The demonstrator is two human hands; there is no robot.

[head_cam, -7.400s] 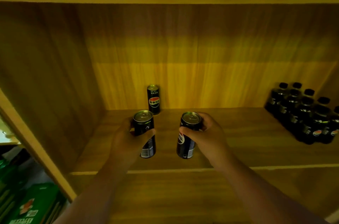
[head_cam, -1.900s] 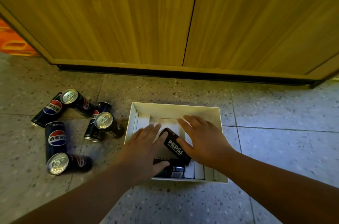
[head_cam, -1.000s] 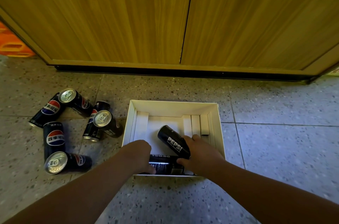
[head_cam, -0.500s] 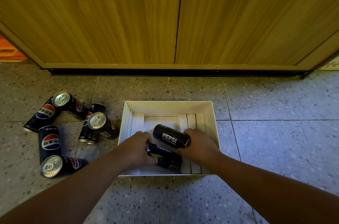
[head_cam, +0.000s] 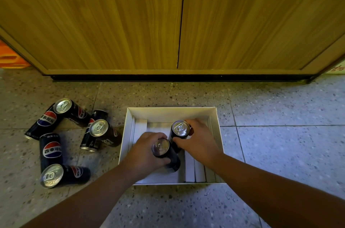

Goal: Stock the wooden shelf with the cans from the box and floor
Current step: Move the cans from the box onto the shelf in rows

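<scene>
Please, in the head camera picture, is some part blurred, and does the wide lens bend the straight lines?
In the head view, the can in the left hand is motion-blurred, its top smeared; the can in the right hand shows a sharp lid. The cabinet's bottom edge runs straight, but its outer edges splay. Floor cans' lids catch glare.

Both arms are bare, with no sleeves. The left hand [head_cam: 147,153] and right hand [head_cam: 197,140] seem to wear no rings.
</scene>
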